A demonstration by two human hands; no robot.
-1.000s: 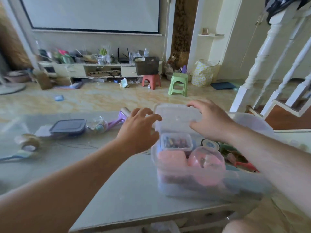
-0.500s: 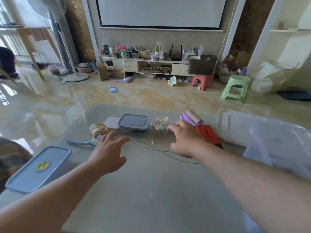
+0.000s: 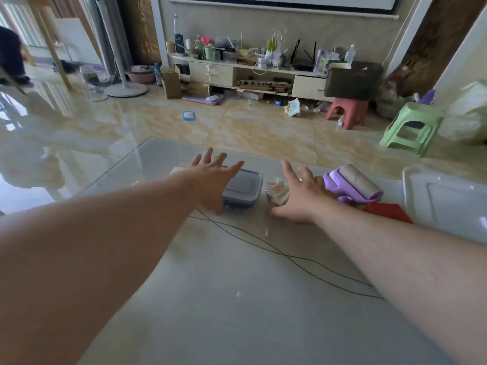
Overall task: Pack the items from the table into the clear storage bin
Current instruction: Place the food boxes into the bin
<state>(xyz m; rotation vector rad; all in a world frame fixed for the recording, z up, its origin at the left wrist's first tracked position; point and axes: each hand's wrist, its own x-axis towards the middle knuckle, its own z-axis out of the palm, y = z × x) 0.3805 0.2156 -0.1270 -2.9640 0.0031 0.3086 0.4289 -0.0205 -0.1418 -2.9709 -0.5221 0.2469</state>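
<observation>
Lidded container (image 3: 242, 189) under left hand (image 3: 210, 177), lint roller (image 3: 353, 185) beside right hand (image 3: 300, 196)

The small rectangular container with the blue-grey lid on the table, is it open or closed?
Closed. The blue-grey lid lies flat on the small rectangular container, covering its whole top; the left hand hovers open above it.

Head-worn view looks forward and down across the table (image 3: 237, 299).
</observation>
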